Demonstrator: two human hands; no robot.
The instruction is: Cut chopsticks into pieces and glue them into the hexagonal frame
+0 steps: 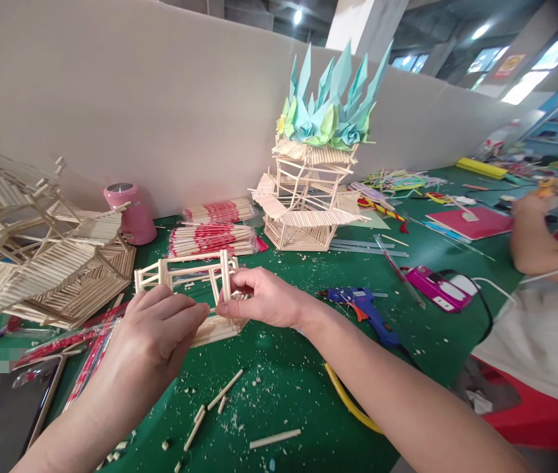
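A small open frame of pale wooden sticks (194,259) stands on the green table in front of me. My right hand (263,299) grips an upright post at the frame's right side between thumb and fingers. My left hand (155,335) is closed in a pinch at the front of the frame, its fingertips close to my right thumb. A short bit of pale stick shows at those fingertips; the rest of it is hidden. Below the hands lie loose cut sticks (275,439) and crumbs. A blue glue gun (367,312) rests to the right of my right hand.
Behind stands a stick tower (308,230) topped with folded blue-green paper (330,112). Stick packs (214,240), a pink jar (133,213) and a larger stick model (62,256) are left. A phone (10,420) lies front left. Another person's arm (530,230) is at right.
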